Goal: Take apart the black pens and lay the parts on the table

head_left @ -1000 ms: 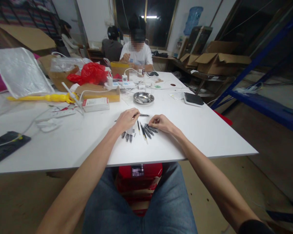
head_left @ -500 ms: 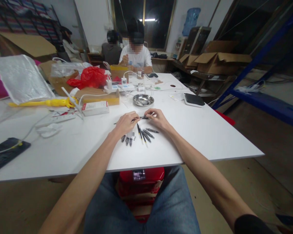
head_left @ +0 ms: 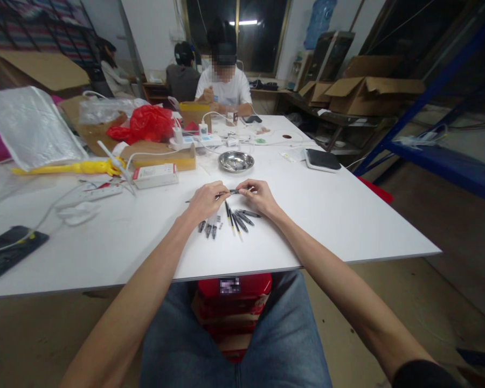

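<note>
Between my two hands, above the white table, a dark pen is held lengthwise. My left hand pinches its left end, and my right hand pinches the other end; the fingers cover much of it. Just below my hands lie several dark pen parts in a fan, with thin black refills with yellowish ends beside them. Clear pen barrels with dark grips lie partly under my left hand. Tiny dark pieces sit near them.
A shiny metal bowl with small items stands beyond my hands. To the left are a white box, a yellow tool, a red plastic bag and cables. A black-topped device lies right. A person sits opposite.
The view has shifted slightly. Both hands still hold the pen in nearly the same place, with the pen and fingers turned a little. The loose parts lie as before.
</note>
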The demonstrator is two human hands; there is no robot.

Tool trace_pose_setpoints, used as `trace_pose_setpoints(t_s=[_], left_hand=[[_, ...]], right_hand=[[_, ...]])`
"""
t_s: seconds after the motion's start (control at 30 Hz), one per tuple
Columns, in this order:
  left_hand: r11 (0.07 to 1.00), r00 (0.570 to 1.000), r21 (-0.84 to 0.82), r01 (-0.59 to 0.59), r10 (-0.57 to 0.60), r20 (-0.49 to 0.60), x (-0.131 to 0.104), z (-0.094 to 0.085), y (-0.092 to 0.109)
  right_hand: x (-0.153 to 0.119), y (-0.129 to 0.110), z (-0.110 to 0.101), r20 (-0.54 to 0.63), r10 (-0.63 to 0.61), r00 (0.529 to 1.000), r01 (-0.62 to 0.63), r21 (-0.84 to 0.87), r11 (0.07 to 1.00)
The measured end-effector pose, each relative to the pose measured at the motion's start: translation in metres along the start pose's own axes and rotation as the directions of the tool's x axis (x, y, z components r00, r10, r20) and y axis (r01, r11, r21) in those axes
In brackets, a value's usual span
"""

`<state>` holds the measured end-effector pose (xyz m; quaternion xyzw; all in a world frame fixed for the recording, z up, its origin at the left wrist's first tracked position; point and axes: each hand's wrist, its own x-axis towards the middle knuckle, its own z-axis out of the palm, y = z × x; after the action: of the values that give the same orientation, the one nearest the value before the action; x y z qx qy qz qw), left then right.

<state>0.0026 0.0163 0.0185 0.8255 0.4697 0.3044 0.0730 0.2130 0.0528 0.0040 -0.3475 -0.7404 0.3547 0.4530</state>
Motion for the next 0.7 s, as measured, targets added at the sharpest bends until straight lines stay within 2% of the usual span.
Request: trace_pose_setpoints(t_s=[0.3,0.5,0.7], left_hand=[[1.0,1.0,-0.018,-0.023,0.023,0.005,0.0,-0.002,-0.001],[1.0,1.0,0.022,-0.006,0.006,0.02,0.0,0.002,0.012],[0.997,0.997,0.039,-0.074,0.075,-0.021,0.0,0.002,0.023]], right_hand=[[-0.003,-0.007,0.003,-0.023,0.018,1.0,-0.016,0.079,0.997],[-0.007,-0.022,0.013,-0.016,-0.03,0.999,0.031,0.052,0.998],[-0.01,-0.024,0.021,-0.047,-0.055,0.997,0.056,0.026,0.998]])
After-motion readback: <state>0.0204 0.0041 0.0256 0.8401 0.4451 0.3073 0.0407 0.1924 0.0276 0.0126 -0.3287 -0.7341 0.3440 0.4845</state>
